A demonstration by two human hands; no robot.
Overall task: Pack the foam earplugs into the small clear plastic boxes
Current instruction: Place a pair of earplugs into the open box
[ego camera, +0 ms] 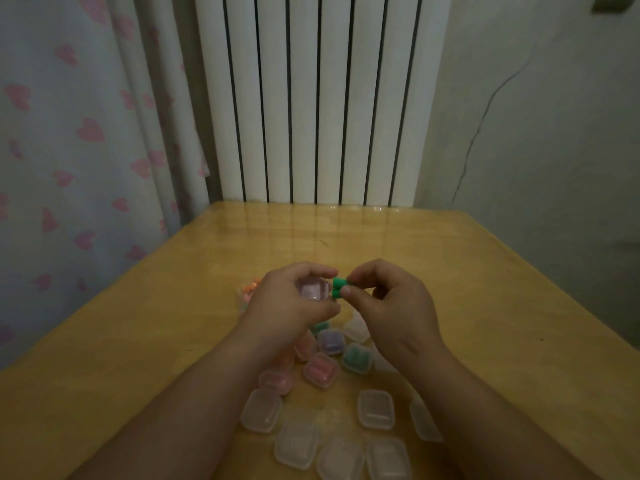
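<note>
Empty clear boxes [341, 455] nearest on the table [138, 341], left hand [294, 306] gripping a small box [313, 289], right hand [388, 299] pinching two green earplugs [337, 287] beside it

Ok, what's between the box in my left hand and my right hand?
Two green earplugs, pinched in the right hand, right beside the clear box the left hand holds. Head view.

Dim, low-contrast indoor lighting with a greenish cast. Soft glare and radiator [301, 98] reflections appear on the far table [450, 271] surface. Wide-angle distortion bends edges; lower boxes [375, 408] appear slightly soft
</note>
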